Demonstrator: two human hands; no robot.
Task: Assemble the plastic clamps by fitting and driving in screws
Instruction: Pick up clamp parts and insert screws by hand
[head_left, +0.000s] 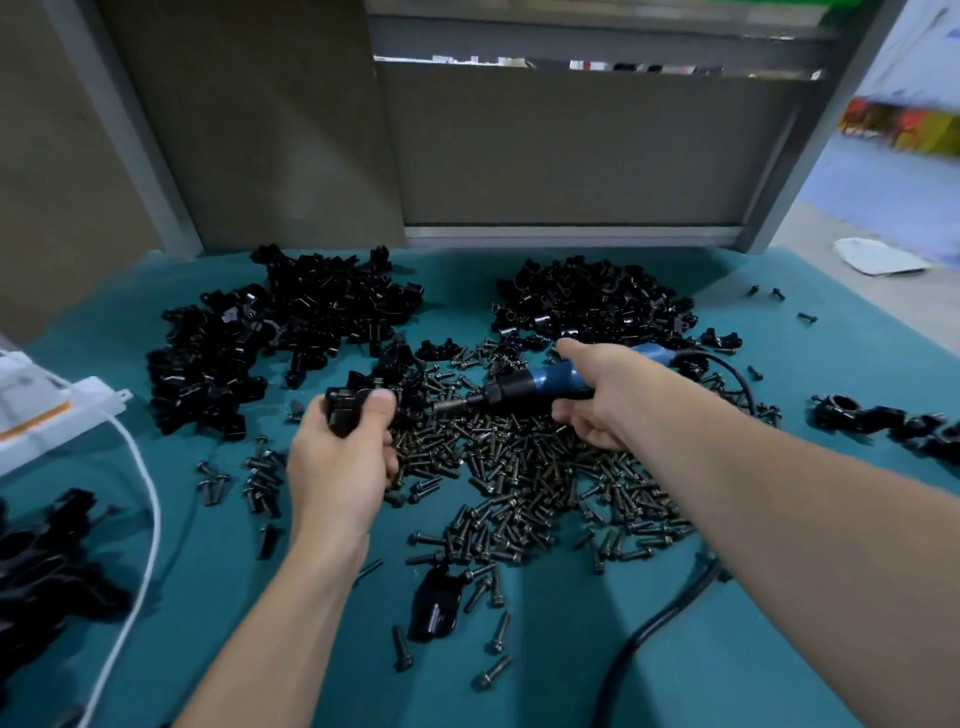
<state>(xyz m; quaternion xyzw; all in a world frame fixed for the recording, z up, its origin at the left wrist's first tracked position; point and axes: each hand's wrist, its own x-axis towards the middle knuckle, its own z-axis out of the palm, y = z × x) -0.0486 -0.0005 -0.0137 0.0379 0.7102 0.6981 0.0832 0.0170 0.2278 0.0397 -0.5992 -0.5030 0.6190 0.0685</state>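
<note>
The left hand (340, 457) has its fingers curled round a black clamp (345, 410) at the edge of the screw pile (519, 478). The right hand (597, 395) holds the blue screwdriver (540, 382), index finger straight. Bare cloth (545, 670) lies toward the near edge. Clamp heaps (270, 332) crowd the back. A black cable (649, 639) runs on the right, and a white cord (148, 519) on the left.

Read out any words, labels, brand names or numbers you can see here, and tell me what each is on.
Nothing here is legible.
White box, orange label strip: print too blurred to read.
Coloured boxes, far right: motion-blurred, unreadable.
Black clamp in the left hand: no marking visible.
Blue screwdriver in the right hand: no marking visible.
</note>
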